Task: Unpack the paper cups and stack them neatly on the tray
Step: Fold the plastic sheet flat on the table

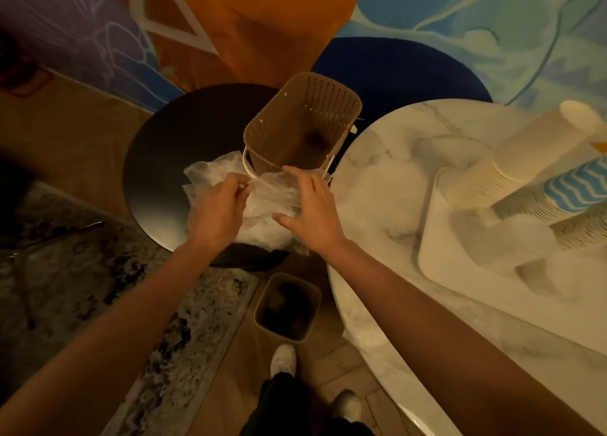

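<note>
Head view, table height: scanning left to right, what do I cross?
Dark round table → left hand → clear plastic wrapping → right hand → marble table → white tray → cup stacks.

The marble table (pixel 377 179) is white with grey veins, and the tray (pixel 430 238) near its right edge is plain white. On the tray stand three cup stacks — a cream stack (pixel 512 163), a stack with blue-and-white wavy stripes (pixel 571 189), and a white stack with fine gold marks (pixel 581 232). The round side table (pixel 157 173) is black; on it sit a tan perforated basket (pixel 302 123) with a dotted grid and crumpled clear plastic wrap (pixel 262 202) — milky white. The rug (pixel 82 271) is mottled grey, black and cream.
</note>
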`<state>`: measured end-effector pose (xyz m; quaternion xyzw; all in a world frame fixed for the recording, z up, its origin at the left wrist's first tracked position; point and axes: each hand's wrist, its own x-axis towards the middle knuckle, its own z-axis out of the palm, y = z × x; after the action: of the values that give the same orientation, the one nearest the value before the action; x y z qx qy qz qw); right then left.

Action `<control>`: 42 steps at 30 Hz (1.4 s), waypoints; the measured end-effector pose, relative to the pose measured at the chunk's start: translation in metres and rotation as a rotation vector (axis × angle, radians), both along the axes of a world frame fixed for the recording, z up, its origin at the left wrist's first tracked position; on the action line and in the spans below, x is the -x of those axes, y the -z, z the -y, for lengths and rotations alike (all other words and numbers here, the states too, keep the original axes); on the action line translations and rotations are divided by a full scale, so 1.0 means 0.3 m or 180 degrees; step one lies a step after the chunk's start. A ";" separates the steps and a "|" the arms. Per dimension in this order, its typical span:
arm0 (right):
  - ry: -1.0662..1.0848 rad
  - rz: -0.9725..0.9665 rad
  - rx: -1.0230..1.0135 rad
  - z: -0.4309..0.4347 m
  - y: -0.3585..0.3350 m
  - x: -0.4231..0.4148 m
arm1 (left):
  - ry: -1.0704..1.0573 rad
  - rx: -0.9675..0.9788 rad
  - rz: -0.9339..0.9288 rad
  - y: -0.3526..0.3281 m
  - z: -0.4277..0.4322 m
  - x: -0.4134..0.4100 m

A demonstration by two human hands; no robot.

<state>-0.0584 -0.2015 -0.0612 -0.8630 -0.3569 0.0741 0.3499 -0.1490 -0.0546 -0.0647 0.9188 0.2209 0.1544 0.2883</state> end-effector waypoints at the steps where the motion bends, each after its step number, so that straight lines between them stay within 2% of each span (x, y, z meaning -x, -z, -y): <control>1: 0.0004 0.0048 -0.0015 0.022 -0.025 -0.002 | 0.0074 0.0213 0.0053 -0.025 0.026 -0.004; 5: 0.0311 0.0665 0.0308 0.143 -0.095 -0.004 | 0.0513 0.0223 0.0286 -0.097 0.147 -0.016; 8: 0.0477 0.0753 0.0279 0.253 -0.142 0.000 | 0.0813 0.0406 0.0280 -0.145 0.243 -0.029; 10: 0.0285 0.0442 0.0386 0.330 -0.175 -0.005 | 0.1123 0.0540 0.0228 -0.173 0.303 -0.046; 12: -0.0088 -0.0210 0.0458 0.402 -0.200 -0.013 | 0.1303 0.0682 0.0288 -0.195 0.365 -0.063; 15: 0.0041 -0.0901 0.0140 0.505 -0.225 -0.015 | 0.0857 0.1074 0.0616 -0.227 0.458 -0.089; 18: 0.0714 -0.1507 -0.0768 0.604 -0.222 -0.014 | 0.0206 0.2429 0.0835 -0.230 0.532 -0.103; 19: 0.0897 -0.1728 -0.1068 0.632 -0.221 -0.010 | 0.0135 0.2893 0.0708 -0.222 0.557 -0.105; 21: 0.1068 -0.1970 -0.1297 0.681 -0.217 0.001 | 0.0176 0.3291 0.0168 -0.198 0.630 -0.101; 23: 0.1027 -0.2049 -0.1200 0.714 -0.213 0.016 | 0.0238 0.3362 -0.0032 -0.173 0.712 -0.099; 28: 0.1401 -0.2201 -0.1275 0.797 -0.199 0.038 | -0.0139 0.3492 0.0525 -0.178 0.812 -0.118; 33: 0.1210 -0.2767 -0.1394 0.877 -0.192 0.032 | -0.0134 0.2547 0.0304 -0.153 0.830 -0.132; 36: 0.1056 -0.2573 -0.1109 0.892 -0.205 0.025 | 0.0105 0.2237 0.0227 -0.154 0.854 -0.136; 37: 0.1002 -0.2413 -0.0963 0.892 -0.207 0.024 | 0.0150 0.2316 0.0230 -0.163 0.866 -0.136; 38: 0.0957 -0.2297 -0.0904 0.891 -0.208 0.024 | 0.0203 0.2694 0.0245 -0.175 0.875 -0.133; 41: 0.1039 -0.2375 -0.1333 0.891 -0.198 0.019 | 0.0509 0.4595 0.0319 -0.209 0.868 -0.114; 42: 0.1079 -0.2453 -0.1500 0.895 -0.194 0.014 | 0.0541 0.4852 0.0233 -0.205 0.856 -0.105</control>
<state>-0.0626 -0.4701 -0.0031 -0.7160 -0.0627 0.2475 0.6498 -0.1175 -0.3113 -0.0034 0.4741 0.1852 -0.0329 0.8601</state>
